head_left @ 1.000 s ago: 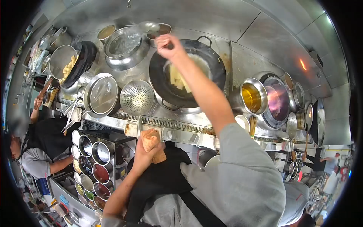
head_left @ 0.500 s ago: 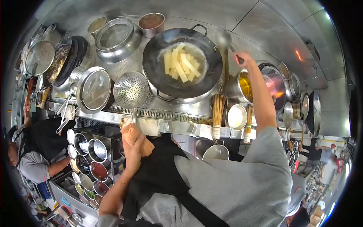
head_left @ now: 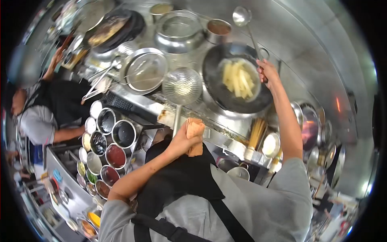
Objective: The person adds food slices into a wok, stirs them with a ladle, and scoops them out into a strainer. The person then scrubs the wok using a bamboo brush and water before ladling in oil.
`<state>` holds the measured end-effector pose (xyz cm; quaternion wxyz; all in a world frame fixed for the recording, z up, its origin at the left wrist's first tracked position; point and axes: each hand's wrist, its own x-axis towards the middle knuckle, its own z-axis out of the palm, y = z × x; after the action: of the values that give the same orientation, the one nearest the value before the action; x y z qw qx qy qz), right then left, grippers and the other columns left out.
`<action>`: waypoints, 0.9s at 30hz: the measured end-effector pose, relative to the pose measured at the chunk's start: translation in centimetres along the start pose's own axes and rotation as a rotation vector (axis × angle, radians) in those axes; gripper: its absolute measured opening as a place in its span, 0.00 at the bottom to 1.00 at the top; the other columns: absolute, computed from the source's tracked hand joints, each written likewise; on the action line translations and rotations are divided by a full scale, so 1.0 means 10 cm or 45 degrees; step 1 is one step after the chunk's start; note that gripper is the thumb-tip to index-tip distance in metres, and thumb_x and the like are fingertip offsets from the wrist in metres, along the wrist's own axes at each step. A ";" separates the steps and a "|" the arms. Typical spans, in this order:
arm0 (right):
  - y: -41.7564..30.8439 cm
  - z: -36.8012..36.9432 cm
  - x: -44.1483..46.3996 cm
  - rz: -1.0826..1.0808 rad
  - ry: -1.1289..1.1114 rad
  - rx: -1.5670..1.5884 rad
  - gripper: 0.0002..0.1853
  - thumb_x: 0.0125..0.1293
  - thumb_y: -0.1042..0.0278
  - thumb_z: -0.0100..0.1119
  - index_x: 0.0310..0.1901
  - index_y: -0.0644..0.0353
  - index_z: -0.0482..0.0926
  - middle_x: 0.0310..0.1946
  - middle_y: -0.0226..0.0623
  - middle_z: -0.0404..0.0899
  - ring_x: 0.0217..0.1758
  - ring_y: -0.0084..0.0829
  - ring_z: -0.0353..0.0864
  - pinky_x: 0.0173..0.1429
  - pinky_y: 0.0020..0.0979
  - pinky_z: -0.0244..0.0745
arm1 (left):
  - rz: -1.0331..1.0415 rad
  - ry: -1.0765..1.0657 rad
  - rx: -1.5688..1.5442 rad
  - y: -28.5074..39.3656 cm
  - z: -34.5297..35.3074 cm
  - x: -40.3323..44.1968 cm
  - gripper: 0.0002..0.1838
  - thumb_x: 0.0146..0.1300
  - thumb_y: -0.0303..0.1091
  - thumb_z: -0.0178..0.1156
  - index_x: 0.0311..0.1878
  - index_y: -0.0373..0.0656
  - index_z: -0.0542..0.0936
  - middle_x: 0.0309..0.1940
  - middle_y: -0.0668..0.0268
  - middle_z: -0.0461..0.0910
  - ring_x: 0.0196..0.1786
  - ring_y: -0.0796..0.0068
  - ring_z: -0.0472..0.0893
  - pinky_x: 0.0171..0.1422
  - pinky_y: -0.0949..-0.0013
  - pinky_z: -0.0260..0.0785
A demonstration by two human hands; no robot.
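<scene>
Right hand [head_left: 267,72] wraps the likely stiff, light ladle [head_left: 242,17] sensibly at its near end; left hand [head_left: 182,144] clenches soft-looking cloth [head_left: 195,131].

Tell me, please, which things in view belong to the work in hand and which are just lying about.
Seemingly in use:
Ladle, in the right grip
Orange-brown cloth, in the left grip
Perforated strainer
Wok
Pale strips, inside the wok

Seemingly just standing by:
Mesh strainer
Bristle brush
Large metal pot
</scene>
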<state>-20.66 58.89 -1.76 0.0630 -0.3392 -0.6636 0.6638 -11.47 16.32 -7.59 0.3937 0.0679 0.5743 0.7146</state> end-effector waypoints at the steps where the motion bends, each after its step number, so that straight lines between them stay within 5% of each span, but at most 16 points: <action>1: -0.05 0.33 0.09 0.006 -0.071 -0.102 0.10 0.71 0.61 0.60 0.46 0.53 0.69 0.17 0.23 0.67 0.12 0.18 0.63 0.13 0.25 0.57 | 0.017 0.047 0.018 0.01 -0.11 -0.07 0.34 0.56 0.26 0.67 0.66 0.38 0.68 0.54 0.65 0.76 0.57 0.76 0.76 0.65 0.69 0.68; 5: 0.20 1.52 0.81 -0.049 -0.237 -0.301 0.08 0.70 0.65 0.60 0.40 0.57 0.71 0.18 0.26 0.69 0.12 0.20 0.64 0.14 0.28 0.58 | 0.043 0.197 -0.090 0.06 -0.45 -0.38 0.33 0.56 0.25 0.68 0.66 0.40 0.68 0.54 0.66 0.75 0.56 0.77 0.76 0.63 0.70 0.68; 7: 0.43 2.07 1.20 0.032 -0.317 -0.162 0.11 0.71 0.63 0.60 0.34 0.52 0.68 0.18 0.23 0.69 0.13 0.18 0.64 0.14 0.25 0.58 | 0.070 0.261 -0.079 0.01 -0.58 -0.43 0.33 0.56 0.25 0.69 0.65 0.40 0.69 0.53 0.66 0.75 0.55 0.78 0.76 0.62 0.71 0.69; 10: 0.54 2.62 1.48 0.210 -0.373 0.007 0.10 0.70 0.66 0.61 0.36 0.56 0.69 0.18 0.24 0.70 0.14 0.18 0.65 0.15 0.24 0.60 | 0.062 0.351 -0.062 0.02 -0.68 -0.44 0.32 0.55 0.27 0.73 0.62 0.40 0.70 0.49 0.68 0.76 0.51 0.78 0.77 0.59 0.70 0.71; 12: 0.58 2.72 1.64 0.846 -0.671 0.921 0.10 0.69 0.72 0.59 0.45 0.65 0.69 0.18 0.26 0.68 0.15 0.19 0.65 0.17 0.22 0.61 | -0.156 0.384 -0.060 -0.01 -0.80 -0.39 0.29 0.56 0.27 0.72 0.61 0.40 0.71 0.45 0.70 0.77 0.48 0.78 0.78 0.56 0.70 0.72; 14: 0.59 2.74 1.51 0.807 -0.813 1.329 0.16 0.69 0.77 0.56 0.53 0.72 0.65 0.18 0.26 0.66 0.15 0.19 0.65 0.17 0.19 0.61 | -0.226 0.286 -0.154 -0.31 -1.03 -0.23 0.23 0.58 0.28 0.69 0.56 0.39 0.74 0.43 0.68 0.79 0.45 0.77 0.79 0.51 0.69 0.74; 20: 0.31 2.54 0.45 0.813 -0.921 1.554 0.06 0.69 0.78 0.49 0.44 0.69 0.66 0.17 0.25 0.65 0.13 0.17 0.63 0.17 0.19 0.59 | -0.939 -0.371 -0.359 -1.26 -1.65 0.49 0.18 0.62 0.40 0.66 0.51 0.43 0.75 0.33 0.63 0.80 0.32 0.68 0.81 0.36 0.64 0.75; 23: 0.35 2.37 -0.21 0.724 -0.995 1.536 0.06 0.69 0.80 0.46 0.45 0.70 0.65 0.17 0.25 0.64 0.12 0.18 0.62 0.14 0.20 0.59 | -0.895 -0.263 -0.529 -1.28 -1.42 0.53 0.20 0.62 0.39 0.66 0.53 0.43 0.75 0.35 0.64 0.80 0.33 0.70 0.81 0.37 0.68 0.74; 25: 0.43 2.25 -0.72 0.726 -0.967 1.598 0.07 0.68 0.79 0.46 0.46 0.71 0.65 0.18 0.25 0.64 0.12 0.18 0.62 0.14 0.21 0.58 | -0.449 0.037 -0.181 -1.23 -1.25 0.45 0.12 0.64 0.30 0.64 0.48 0.40 0.75 0.35 0.66 0.79 0.34 0.72 0.82 0.37 0.68 0.77; 27: 0.57 2.13 -1.26 0.715 -0.918 1.655 0.09 0.68 0.77 0.45 0.47 0.72 0.66 0.18 0.25 0.64 0.11 0.18 0.61 0.13 0.22 0.58 | -0.412 0.047 -0.188 -1.26 -1.21 0.38 0.14 0.63 0.28 0.64 0.50 0.40 0.75 0.37 0.66 0.79 0.36 0.73 0.82 0.40 0.68 0.77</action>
<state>-20.28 33.67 -4.77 -0.1401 -0.1533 -0.0122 0.9781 -14.59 9.82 -23.94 0.4968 -0.0678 0.5308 0.6833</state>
